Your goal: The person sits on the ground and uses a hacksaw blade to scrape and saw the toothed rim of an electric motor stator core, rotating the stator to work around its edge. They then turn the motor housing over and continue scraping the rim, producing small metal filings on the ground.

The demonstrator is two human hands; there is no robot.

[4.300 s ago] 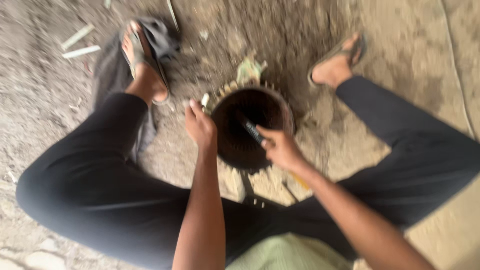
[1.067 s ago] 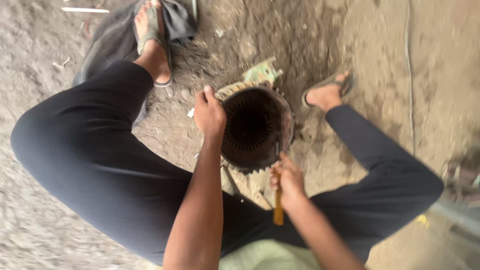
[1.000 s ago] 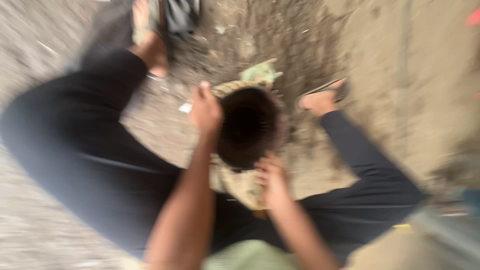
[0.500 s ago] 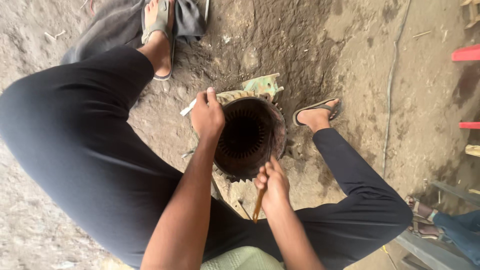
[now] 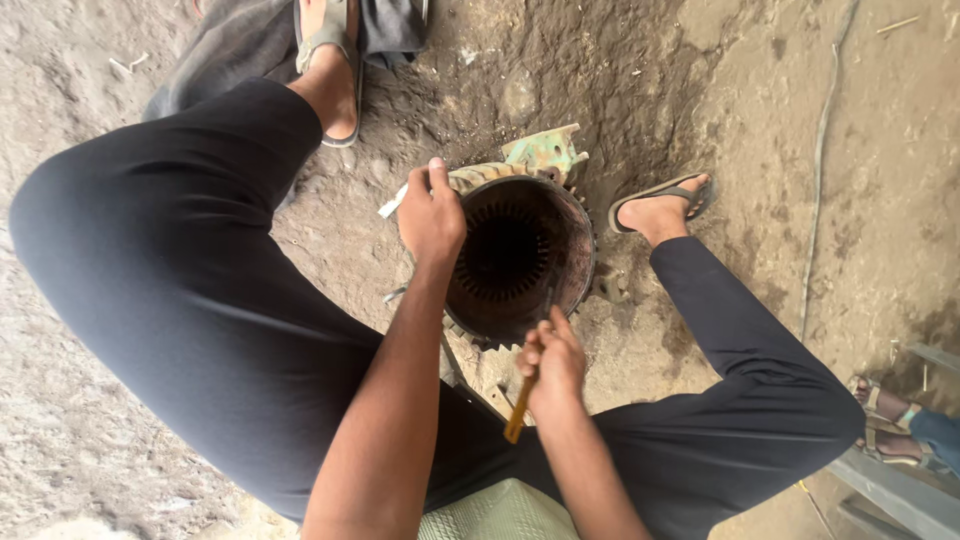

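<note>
Head view, looking down at a person squatting on a dirt floor [image 5: 760, 110]. Motor stator housing [image 5: 520, 255] stands on end betw. the two sandalled feet, bore facing up, just in front of the knees.

Appearance: round, dark, rust-brown shell w/ cooling fins around the outside; inner bore lined w/ regular slots, no windings visible in them. A pale green mounting foot [image 5: 542, 152] sticks out at the far rim. Dirt and grime over most surfaces.

Left hand [image 5: 432, 212]: fingers closed over the near-left rim of the housing, thumb on top, steadying it; a thin white strip [image 5: 392, 206] pokes out beside the knuckles, whether gripped or merely lying there cannot be told.

Right hand [image 5: 552, 362]: closed round a tool w/ an orange-brown handle [image 5: 518, 410], shaft directed toward the near rim; tip hidden by fingers and rim.

Handling (judged): cast metal and laminated core, so prob. heavy and fully rigid; won't flex or crush. Fins and slot edges likely sharp and gritty, not slippery. Best hold seems to be the rim, as the left hand has it, or the green foot; fins give purchase for turning. Standing on end on uneven soil it may rock, so one hand on the rim looks sensible

Grey cloth [image 5: 230, 45] lies under the far foot; another person's sandalled foot [image 5: 885, 415] at lower right edge
</note>
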